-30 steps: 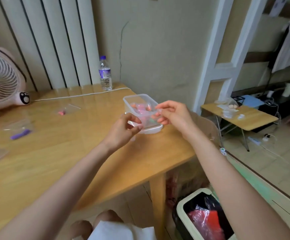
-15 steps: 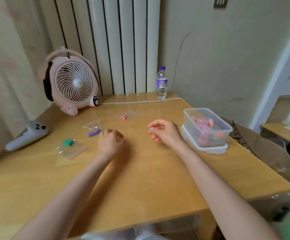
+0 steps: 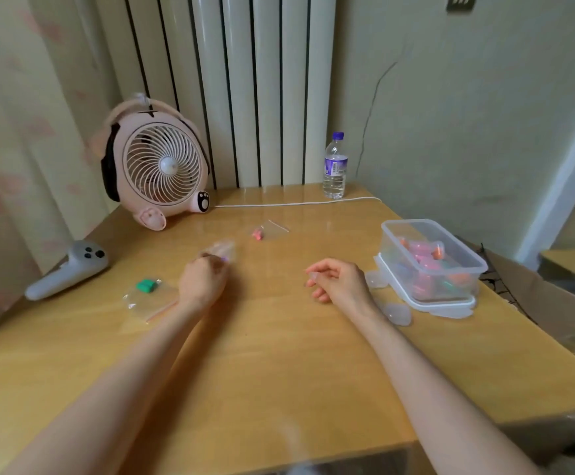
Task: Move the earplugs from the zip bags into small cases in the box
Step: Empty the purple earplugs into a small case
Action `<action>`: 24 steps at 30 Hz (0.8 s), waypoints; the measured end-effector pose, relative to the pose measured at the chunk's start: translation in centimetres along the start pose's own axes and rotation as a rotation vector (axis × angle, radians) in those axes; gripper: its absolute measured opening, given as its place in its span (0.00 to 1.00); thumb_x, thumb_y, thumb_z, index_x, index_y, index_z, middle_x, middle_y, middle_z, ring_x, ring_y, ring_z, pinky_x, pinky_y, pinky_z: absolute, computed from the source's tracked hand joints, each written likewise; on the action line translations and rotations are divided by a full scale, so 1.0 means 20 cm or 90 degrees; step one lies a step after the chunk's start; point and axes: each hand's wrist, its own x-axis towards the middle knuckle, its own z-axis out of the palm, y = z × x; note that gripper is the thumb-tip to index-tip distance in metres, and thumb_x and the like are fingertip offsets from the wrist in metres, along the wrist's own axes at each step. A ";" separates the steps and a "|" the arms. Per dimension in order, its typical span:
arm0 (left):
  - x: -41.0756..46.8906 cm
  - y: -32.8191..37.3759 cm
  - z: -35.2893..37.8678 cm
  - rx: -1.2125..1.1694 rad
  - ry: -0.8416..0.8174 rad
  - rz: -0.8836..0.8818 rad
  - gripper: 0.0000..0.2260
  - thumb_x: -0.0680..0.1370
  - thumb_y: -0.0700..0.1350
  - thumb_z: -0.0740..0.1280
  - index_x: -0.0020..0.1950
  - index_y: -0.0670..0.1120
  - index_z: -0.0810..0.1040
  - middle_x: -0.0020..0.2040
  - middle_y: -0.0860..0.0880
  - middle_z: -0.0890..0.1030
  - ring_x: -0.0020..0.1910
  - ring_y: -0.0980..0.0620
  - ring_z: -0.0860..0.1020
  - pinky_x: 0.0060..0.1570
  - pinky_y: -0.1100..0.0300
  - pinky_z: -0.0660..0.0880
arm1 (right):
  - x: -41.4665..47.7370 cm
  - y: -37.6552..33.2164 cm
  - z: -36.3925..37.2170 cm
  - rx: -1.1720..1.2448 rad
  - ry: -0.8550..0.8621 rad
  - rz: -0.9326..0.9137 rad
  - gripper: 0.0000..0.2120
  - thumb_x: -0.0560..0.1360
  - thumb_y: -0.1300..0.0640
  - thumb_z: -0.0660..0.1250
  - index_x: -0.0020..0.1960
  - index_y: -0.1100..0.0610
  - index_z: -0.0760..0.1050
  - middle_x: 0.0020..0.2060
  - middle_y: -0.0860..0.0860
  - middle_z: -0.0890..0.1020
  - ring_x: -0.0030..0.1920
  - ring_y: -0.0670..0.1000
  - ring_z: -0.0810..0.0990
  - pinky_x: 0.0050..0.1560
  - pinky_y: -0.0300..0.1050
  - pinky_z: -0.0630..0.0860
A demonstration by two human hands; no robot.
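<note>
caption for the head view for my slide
Left hand grips a zip bag over the table; right hand hovers near the clear box of small cases.

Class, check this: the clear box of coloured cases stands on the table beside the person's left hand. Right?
No. The head view shows the clear box of coloured cases on the table beside the right hand, not the left hand.

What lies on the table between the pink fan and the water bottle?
A white cable, seen in the head view, running from the fan past the bottle.
</note>
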 end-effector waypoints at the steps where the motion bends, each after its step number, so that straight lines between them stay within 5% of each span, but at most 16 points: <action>1: -0.03 0.04 0.00 -0.064 0.005 0.031 0.10 0.77 0.46 0.65 0.51 0.43 0.83 0.53 0.42 0.82 0.51 0.42 0.79 0.47 0.56 0.72 | 0.00 0.00 0.00 0.009 0.004 0.000 0.13 0.76 0.67 0.62 0.38 0.51 0.76 0.33 0.51 0.80 0.27 0.48 0.74 0.27 0.35 0.73; 5: -0.16 0.21 -0.02 -0.298 -0.137 0.110 0.10 0.78 0.48 0.65 0.43 0.47 0.84 0.44 0.50 0.84 0.44 0.55 0.80 0.45 0.63 0.71 | 0.01 0.02 0.01 0.031 0.019 -0.003 0.07 0.75 0.64 0.65 0.44 0.53 0.76 0.36 0.51 0.79 0.31 0.48 0.76 0.29 0.39 0.76; 10: -0.27 0.27 0.04 -0.269 -0.356 0.234 0.12 0.78 0.48 0.65 0.38 0.47 0.83 0.43 0.49 0.83 0.42 0.53 0.80 0.51 0.57 0.73 | 0.02 0.03 0.01 0.000 0.052 0.023 0.10 0.74 0.58 0.68 0.54 0.52 0.72 0.42 0.53 0.78 0.30 0.50 0.77 0.28 0.38 0.76; 13: -0.29 0.28 0.05 -0.350 -0.295 0.199 0.11 0.76 0.49 0.66 0.34 0.48 0.77 0.43 0.45 0.84 0.38 0.52 0.79 0.44 0.57 0.74 | 0.01 0.03 0.00 0.013 0.051 0.024 0.12 0.72 0.70 0.66 0.51 0.56 0.75 0.36 0.54 0.77 0.28 0.49 0.76 0.27 0.36 0.74; 16: -0.29 0.30 0.03 -0.474 -0.115 0.108 0.05 0.74 0.43 0.70 0.47 0.47 0.75 0.48 0.51 0.81 0.41 0.61 0.77 0.40 0.69 0.74 | -0.02 -0.01 -0.02 0.126 0.012 0.010 0.14 0.69 0.74 0.68 0.50 0.60 0.76 0.33 0.54 0.76 0.29 0.48 0.76 0.29 0.32 0.73; 19: -0.29 0.30 0.03 -0.594 -0.209 0.055 0.16 0.73 0.37 0.71 0.59 0.43 0.72 0.50 0.48 0.81 0.46 0.57 0.79 0.44 0.69 0.76 | -0.04 -0.05 0.00 0.141 -0.054 -0.027 0.13 0.68 0.72 0.71 0.45 0.56 0.77 0.34 0.54 0.78 0.32 0.46 0.76 0.32 0.33 0.74; 24: -0.29 0.30 0.01 -0.654 -0.264 0.014 0.10 0.72 0.32 0.69 0.50 0.41 0.75 0.32 0.50 0.82 0.29 0.58 0.79 0.33 0.68 0.76 | -0.06 -0.05 0.01 0.145 -0.108 -0.067 0.13 0.66 0.73 0.72 0.47 0.60 0.78 0.36 0.52 0.75 0.31 0.42 0.76 0.33 0.34 0.76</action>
